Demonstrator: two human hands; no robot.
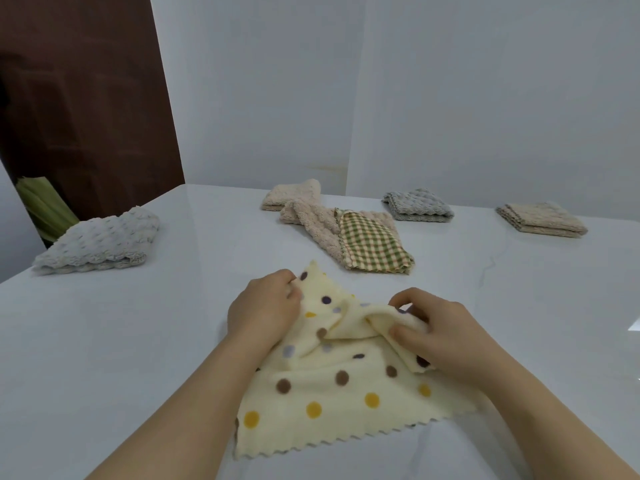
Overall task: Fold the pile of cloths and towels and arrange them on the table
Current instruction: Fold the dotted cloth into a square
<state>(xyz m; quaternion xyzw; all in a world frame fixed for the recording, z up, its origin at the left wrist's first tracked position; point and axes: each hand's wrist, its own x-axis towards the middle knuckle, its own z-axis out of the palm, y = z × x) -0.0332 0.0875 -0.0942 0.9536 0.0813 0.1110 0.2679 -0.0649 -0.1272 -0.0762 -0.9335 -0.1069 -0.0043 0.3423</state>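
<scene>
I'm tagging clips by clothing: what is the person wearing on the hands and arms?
Nothing shows: the left hand and right hand are bare, with no gloves, rings, watch or bracelet, and no sleeve reaches into view on either arm.

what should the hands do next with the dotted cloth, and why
Probably draw the hands apart to smooth the dotted cloth before folding: the left hand grips its far corner, the right hand pinches a bunched ridge near the middle, and only the near half lies flat on the table.
</scene>
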